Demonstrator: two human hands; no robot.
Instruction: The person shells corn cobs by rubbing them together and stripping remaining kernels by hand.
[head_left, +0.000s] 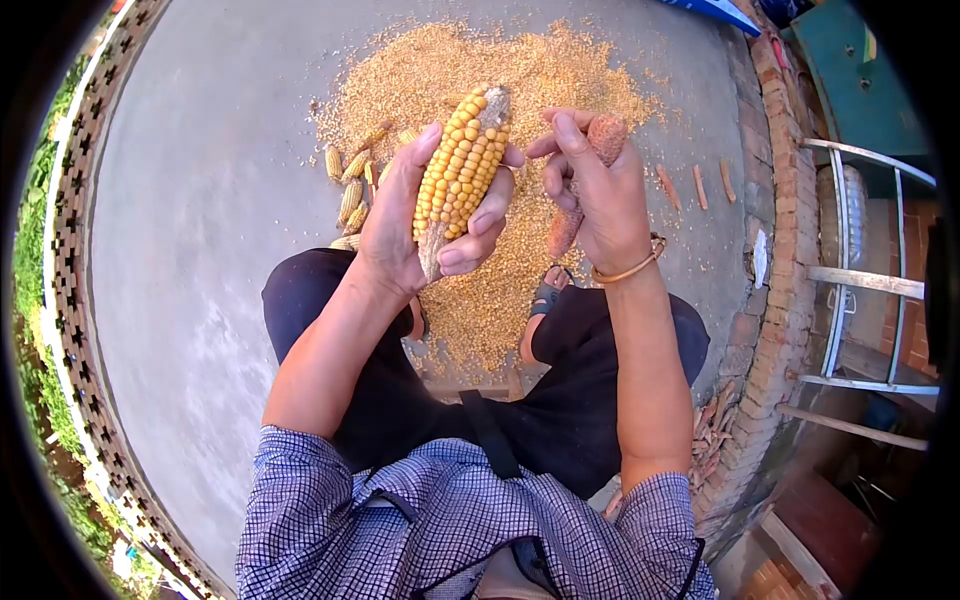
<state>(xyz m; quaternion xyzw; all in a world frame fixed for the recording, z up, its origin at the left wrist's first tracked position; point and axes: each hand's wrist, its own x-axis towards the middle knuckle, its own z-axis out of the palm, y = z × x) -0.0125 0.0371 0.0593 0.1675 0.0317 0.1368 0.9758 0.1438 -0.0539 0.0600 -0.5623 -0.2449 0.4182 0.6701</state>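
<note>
In my left hand (pixel 400 205) is an ear of corn (pixel 462 165), tilted with its tip up and to the right. Most of its yellow kernels are on, while both ends are bare. My right hand (pixel 605 195) grips a bare reddish corncob (pixel 608 140), its lower end showing below the fingers. A small gap separates the two hands. Beneath them a wide heap of loose corn kernels (pixel 480 65) covers the ground and reaches down between my feet. Several ears of corn (pixel 350 200) lie at the heap's left side, partly hidden by my left hand.
Several bare cobs (pixel 699 187) lie right of the heap, and more cobs (pixel 712 435) are piled beside my right knee. A low brick edge (pixel 790 230) and a metal railing (pixel 865 280) run along the right. Grey concrete (pixel 190 220) stretches to a curved lattice wall (pixel 75 250) on the left.
</note>
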